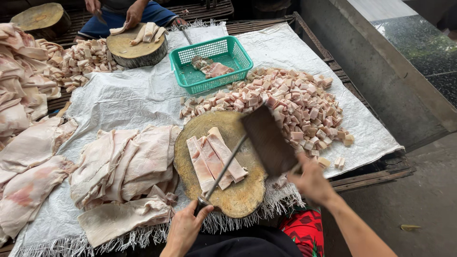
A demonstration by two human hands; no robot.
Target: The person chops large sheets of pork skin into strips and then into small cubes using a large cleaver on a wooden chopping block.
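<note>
Cleaver [267,140], dark broad blade, motion-blurred, gripped by right hand [309,181]; left hand [186,226] fingers closed round thin sharpening rod [223,171], lower centre.

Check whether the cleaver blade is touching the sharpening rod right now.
Touching: the head view shows the cleaver blade meeting the tip of the sharpening rod above the board.

Soft even daylight, faint shadows; the moving cleaver [268,139] is blurred.
</note>
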